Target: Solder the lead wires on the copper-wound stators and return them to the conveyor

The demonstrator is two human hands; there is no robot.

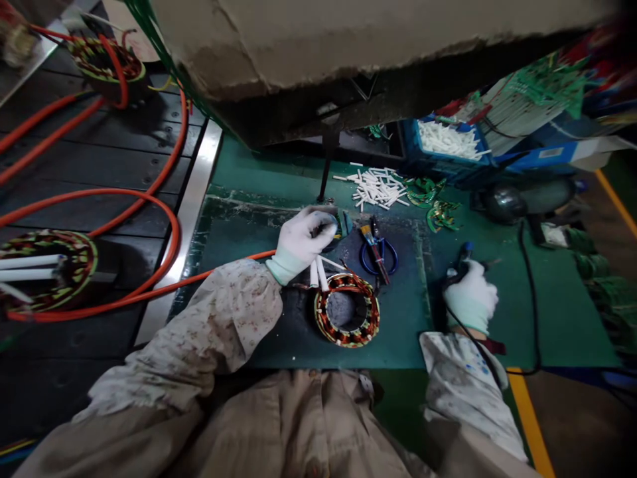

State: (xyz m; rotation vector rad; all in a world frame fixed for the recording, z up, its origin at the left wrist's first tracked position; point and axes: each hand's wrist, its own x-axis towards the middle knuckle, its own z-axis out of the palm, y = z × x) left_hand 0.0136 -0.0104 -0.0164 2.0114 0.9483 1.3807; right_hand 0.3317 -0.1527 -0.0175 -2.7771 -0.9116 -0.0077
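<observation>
My left hand, in a white glove, is closed with thumb and fingers curled together, just above the stator. What it grips is hidden; a blue-green object shows beside its fingertips. White sleeves on the stator's leads hang below the hand. The stator, a ring of copper windings with green-yellow edging, lies on the green bench mat. My right hand, also gloved, is wrapped round a black-and-blue corded tool at the right; its kind is unclear.
Blue-handled pliers and a brush lie beyond the stator. White tubes are piled behind, near a blue bin of more tubes. An orange hose and other stators occupy the left conveyor. A large box overhangs the bench.
</observation>
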